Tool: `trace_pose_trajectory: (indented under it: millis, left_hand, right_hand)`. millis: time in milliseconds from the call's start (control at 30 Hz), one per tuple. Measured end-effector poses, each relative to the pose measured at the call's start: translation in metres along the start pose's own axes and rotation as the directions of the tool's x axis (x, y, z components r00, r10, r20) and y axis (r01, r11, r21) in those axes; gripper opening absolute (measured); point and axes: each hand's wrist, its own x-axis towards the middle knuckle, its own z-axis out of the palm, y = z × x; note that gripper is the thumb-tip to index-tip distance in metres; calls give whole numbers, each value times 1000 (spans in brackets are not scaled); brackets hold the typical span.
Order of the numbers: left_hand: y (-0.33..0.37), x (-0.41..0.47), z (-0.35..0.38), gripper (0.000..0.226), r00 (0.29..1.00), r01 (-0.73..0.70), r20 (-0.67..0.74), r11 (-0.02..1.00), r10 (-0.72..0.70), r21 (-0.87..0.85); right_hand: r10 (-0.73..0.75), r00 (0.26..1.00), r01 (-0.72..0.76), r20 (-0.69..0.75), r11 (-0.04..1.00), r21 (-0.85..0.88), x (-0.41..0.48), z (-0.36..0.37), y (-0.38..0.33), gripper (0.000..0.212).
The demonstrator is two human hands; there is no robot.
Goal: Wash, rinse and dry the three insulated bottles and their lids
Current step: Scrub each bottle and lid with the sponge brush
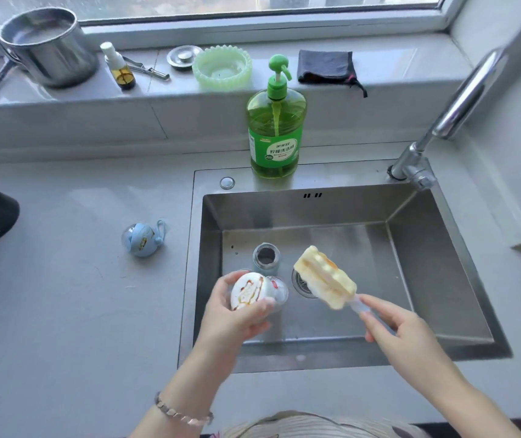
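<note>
- Left grip (237,314) curls round a white lid (248,290) over the sink (426,248).
- Open bottle (266,257) stands upright in the sink.
- Right grip (395,324) pinches the brush (325,279) handle. Washing seems in hand; next, the sponge must meet the lid.
- Soap (275,121) label reads "柠檬洗洁精".

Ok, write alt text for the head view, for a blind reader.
Over a steel sink, the left hand grips a white printed lid while the right hand holds a yellow sponge brush by its clear handle. An open bottle stands in the sink; a blue lid lies on the counter to the left, green dish soap behind the sink.
</note>
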Motion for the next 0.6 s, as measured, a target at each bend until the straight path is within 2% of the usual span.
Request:
trace_pose_trajectory:
  millis: [100, 233, 433, 500, 600]
  left_hand:
    - [1, -11, 14, 69, 997, 17, 80, 992, -7, -127]
    - [5, -20, 27, 28, 996, 21, 88, 973, -1, -228]
    - [1, -27, 41, 28, 999, -30, -32, 996, 28, -86]
    - [-1, -30, 49, 20, 999, -24, -26, 997, 23, -72]
    - [2, -32, 53, 12, 999, -40, -4, 993, 40, -108]
  right_hand:
    - [-10, 1000, 10, -2, 999, 33, -7, -9, 3, 24]
    - [-47, 999, 48, -6, 997, 68, -17, -17, 6, 24]
    - [-179, 981, 189, -78, 971, 145, -35, -17, -10, 36]
    - [-285, 954, 287, -92, 958, 14, -43, -4, -12, 43]
    - [-440, 898, 419, -22, 868, -267, -53, 9, -5, 47]
